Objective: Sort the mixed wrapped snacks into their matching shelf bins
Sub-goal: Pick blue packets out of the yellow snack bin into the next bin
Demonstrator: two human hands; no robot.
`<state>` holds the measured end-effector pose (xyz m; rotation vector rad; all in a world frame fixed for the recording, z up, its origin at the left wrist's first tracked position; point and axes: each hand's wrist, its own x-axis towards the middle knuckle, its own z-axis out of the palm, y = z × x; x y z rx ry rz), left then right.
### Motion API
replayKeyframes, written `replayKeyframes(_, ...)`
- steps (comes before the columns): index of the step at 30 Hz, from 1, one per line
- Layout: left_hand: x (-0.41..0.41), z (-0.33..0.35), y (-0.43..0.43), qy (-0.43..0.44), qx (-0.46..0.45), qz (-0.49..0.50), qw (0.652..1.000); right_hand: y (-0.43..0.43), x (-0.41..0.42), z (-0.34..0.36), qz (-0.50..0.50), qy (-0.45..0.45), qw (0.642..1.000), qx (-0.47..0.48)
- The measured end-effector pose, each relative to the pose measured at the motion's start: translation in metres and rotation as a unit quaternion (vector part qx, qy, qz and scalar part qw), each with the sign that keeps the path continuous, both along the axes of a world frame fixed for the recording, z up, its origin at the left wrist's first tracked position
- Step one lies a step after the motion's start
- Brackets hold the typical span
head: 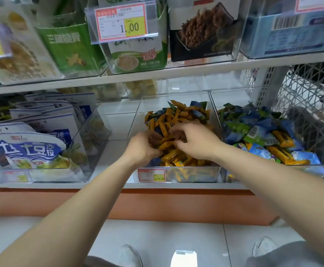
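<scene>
While left hand (144,146) and right hand (195,142) clutch them, the wrapped snacks (177,159) show glossy orange-yellow wrappers

Views: one, a wide-angle camera worn on the person's head.
Position: it stood in front of the lower shelf (41,185) and higher than its bins, so they were seen from above.
Direction: it faced forward and down; the upper shelf (196,68) ran across the top of the frame, and the floor (157,237) and shoes (129,256) lay at the bottom edge.
Nearness: close; both forearms ran from the bottom corners up to the middle bin (178,173).
Centre: the left hand (142,147) and right hand (196,141) on the orange snacks (176,158) sat just above mid-frame.
Lens: the shelf edges ran slanted and slightly bowed.
</scene>
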<state>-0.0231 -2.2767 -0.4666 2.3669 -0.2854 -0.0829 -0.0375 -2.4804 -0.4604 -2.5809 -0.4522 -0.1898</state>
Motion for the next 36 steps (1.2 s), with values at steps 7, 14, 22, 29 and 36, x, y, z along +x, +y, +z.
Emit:
replayKeyframes(7,-0.007,0.005,0.001,-0.022,0.036,-0.041,0.998,0.008,0.001,-0.006,0.052,0.082,0.993,-0.07)
replayKeyframes(14,-0.016,0.035,0.011,-0.122,-0.021,0.015,0.992,0.004,0.002,-0.003,0.013,0.03,0.992,-0.118)
replayKeyframes(22,-0.018,0.055,0.055,-0.07,-0.149,0.047,0.985,0.04,0.003,0.009,0.087,0.064,0.993,0.038)
replayKeyframes(29,-0.02,0.047,0.069,-0.073,-0.116,0.022,0.99,0.06,0.02,0.001,0.06,0.158,0.98,-0.105)
replayKeyframes(36,-0.019,0.047,0.07,-0.059,-0.131,0.036,0.989,0.071,0.021,-0.002,0.044,0.174,0.983,-0.027)
